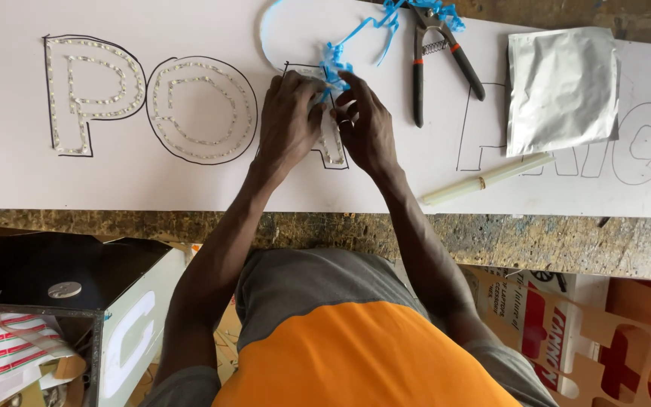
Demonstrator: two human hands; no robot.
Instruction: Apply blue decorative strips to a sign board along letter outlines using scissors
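A white sign board (pixel 9 173) lies on the workbench with outlined letters filled by rows of small bead-like lights (pixel 84 98). My left hand (pixel 289 120) and my right hand (pixel 362 124) rest side by side on the third letter. Both pinch a blue and white light strip (pixel 333 64) that curls away toward the board's far edge. The letter under my hands is mostly hidden.
Pliers with black and orange handles (pixel 438 64) lie right of my hands. A silver foil pouch (pixel 563 87) and a cream marker (pixel 487 179) lie farther right over pencilled letters. The rough bench edge (pixel 551 241) runs below; a dark box (pixel 54 275) sits lower left.
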